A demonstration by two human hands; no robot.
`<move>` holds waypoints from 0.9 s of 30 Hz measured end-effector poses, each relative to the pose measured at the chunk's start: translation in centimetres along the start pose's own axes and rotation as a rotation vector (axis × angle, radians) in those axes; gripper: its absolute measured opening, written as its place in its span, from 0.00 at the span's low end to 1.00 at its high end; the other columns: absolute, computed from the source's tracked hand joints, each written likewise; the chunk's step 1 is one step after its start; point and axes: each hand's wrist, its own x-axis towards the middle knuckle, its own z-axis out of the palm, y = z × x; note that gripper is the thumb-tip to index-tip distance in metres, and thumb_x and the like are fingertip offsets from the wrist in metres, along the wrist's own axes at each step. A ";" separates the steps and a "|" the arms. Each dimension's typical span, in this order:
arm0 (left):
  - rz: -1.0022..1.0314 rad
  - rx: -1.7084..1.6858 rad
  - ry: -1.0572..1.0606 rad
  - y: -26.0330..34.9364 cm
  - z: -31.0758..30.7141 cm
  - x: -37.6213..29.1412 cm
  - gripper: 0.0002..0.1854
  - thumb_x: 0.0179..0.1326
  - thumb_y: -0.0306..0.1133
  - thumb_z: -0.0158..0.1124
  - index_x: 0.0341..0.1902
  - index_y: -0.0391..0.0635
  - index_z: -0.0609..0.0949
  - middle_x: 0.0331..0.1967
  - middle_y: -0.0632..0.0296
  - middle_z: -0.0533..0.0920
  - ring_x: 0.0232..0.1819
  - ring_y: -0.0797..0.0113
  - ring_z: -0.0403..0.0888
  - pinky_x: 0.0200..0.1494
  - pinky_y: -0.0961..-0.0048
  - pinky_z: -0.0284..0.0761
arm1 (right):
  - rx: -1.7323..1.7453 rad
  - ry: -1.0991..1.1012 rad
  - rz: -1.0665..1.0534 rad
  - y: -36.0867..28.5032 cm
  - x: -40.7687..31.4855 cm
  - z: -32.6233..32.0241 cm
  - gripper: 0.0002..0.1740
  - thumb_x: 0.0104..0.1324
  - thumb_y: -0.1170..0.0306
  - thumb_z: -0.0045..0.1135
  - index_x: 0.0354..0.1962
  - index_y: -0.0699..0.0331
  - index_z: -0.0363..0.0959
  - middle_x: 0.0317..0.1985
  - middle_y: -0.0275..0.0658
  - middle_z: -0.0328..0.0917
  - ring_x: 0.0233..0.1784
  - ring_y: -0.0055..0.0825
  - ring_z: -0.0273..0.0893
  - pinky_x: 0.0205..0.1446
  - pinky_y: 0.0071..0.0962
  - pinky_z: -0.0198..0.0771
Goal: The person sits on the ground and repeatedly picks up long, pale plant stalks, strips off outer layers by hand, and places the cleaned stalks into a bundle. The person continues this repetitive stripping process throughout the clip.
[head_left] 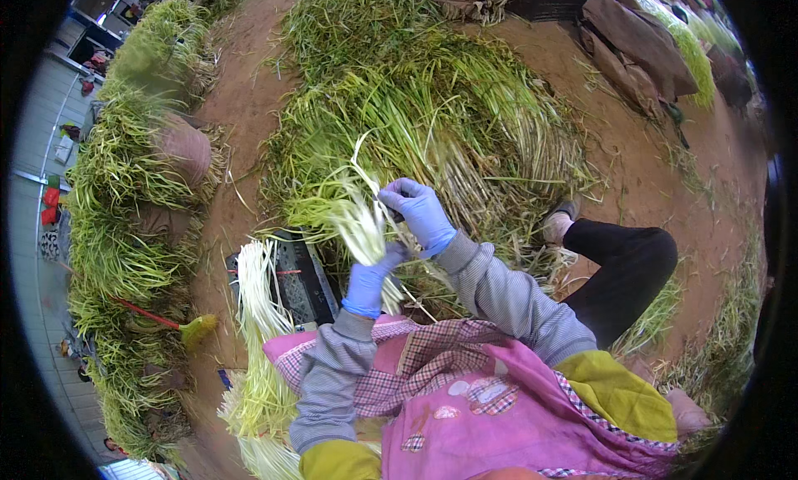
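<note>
My left hand (373, 282), in a blue glove, is closed round a bunch of pale garlic-chive-like stalks (365, 230), whose yellow-green leaves point up and left and look blurred. Beside it, to the upper right, my right hand (416, 213), gloved too, pinches a thin pale strand (365, 168) against a dark thing at the fingertips, too small to name. Beyond both hands spreads a large heap of green leafy stalks (436, 124). Cleaned white and yellow stalks (259, 318) lie over a black plastic crate (308, 274) at my left.
A row of leafy bundles (124, 243) stands along the left, with a yellow broom (198, 331) with a red handle beside it. Brown cloth (636, 50) lies at the upper right. My bent leg (617, 268) in black trousers is at the right, on the earth floor (704, 212).
</note>
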 end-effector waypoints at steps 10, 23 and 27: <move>-0.131 -0.258 0.039 -0.9 0.1 -0.4 0.13 0.57 0.32 0.57 0.44 0.39 0.74 0.31 0.60 0.79 0.31 0.65 0.79 0.30 0.76 0.75 | -0.522 0.129 -0.386 -0.4 1.3 1.1 0.07 0.60 0.69 0.53 0.31 0.66 0.71 0.27 0.36 0.73 0.30 0.24 0.70 0.37 0.22 0.67; -0.073 -0.130 -0.041 1.3 0.2 0.4 0.11 0.60 0.34 0.55 0.41 0.39 0.75 0.29 0.58 0.80 0.33 0.64 0.81 0.27 0.75 0.75 | 0.220 -0.519 0.400 -0.5 -2.6 -7.2 0.06 0.63 0.70 0.49 0.33 0.65 0.68 0.22 0.28 0.67 0.18 0.10 0.60 0.21 0.11 0.54; -0.286 0.012 -0.074 1.8 0.7 0.2 0.13 0.59 0.35 0.57 0.41 0.38 0.76 0.37 0.55 0.81 0.34 0.66 0.81 0.28 0.77 0.76 | 0.025 -0.638 0.505 0.0 -3.4 -14.8 0.05 0.61 0.70 0.50 0.32 0.64 0.70 0.26 0.28 0.72 0.19 0.09 0.61 0.23 0.11 0.57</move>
